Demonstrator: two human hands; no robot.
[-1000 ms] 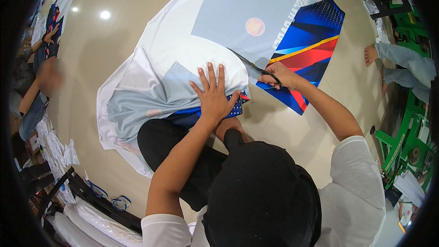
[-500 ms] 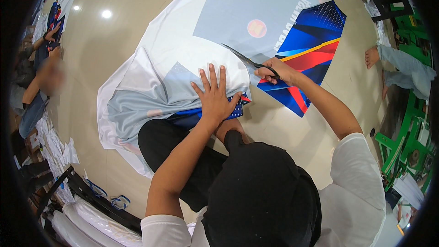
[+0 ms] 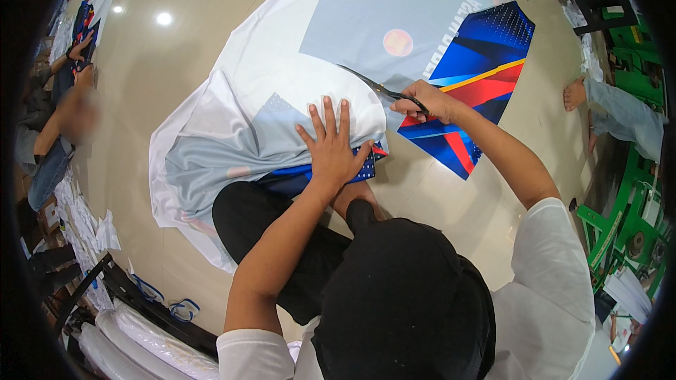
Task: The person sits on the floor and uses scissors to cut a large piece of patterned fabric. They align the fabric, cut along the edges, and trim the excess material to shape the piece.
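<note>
A large white cloth [image 3: 260, 49] with pale grey printed shapes lies across the middle of the tiled floor [image 3: 176, 91], bunched into folds at its lower left corner. A panel [image 3: 482, 81] in blue, red and yellow lies face up along the cloth's right edge. The person's left hand [image 3: 331, 144] presses flat near the cloth's lower edge, fingers spread apart, the thumb by a dotted blue corner. The right hand [image 3: 426, 103] has its fingers closed round the handles of black scissors [image 3: 384, 90], whose blades point toward the cloth's upper left; whether the blades are parted cannot be told. Toward the floor's right edge are a co-worker's bare foot [image 3: 574, 95] and a green metal frame [image 3: 607, 229]; near its lower left corner lie sandals [image 3: 184, 309].
</note>
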